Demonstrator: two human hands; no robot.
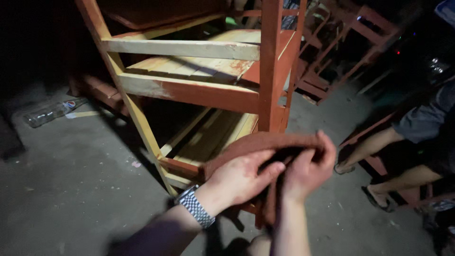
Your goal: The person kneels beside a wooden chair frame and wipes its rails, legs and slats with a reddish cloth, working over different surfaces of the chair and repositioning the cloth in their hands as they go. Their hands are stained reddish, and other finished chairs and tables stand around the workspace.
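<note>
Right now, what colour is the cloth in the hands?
Reddish-brown; the cloth shows best in the head view.

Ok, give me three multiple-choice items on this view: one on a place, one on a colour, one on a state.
1. Where does the plastic bottle lie?
A. on the concrete floor, left of the wooden frame
B. on the frame's top slat
C. in the left hand

2. What colour is the cloth?
A. blue
B. reddish-brown
C. white

3. How is the cloth held?
A. draped on the frame, untouched
B. dropped on the floor
C. gripped by the left hand and right hand together

Key: 1 A, it lies on its side on the floor at far left. 2 B, it matches the frame's stain. 3 C, both hands' fingers close on it.
</note>
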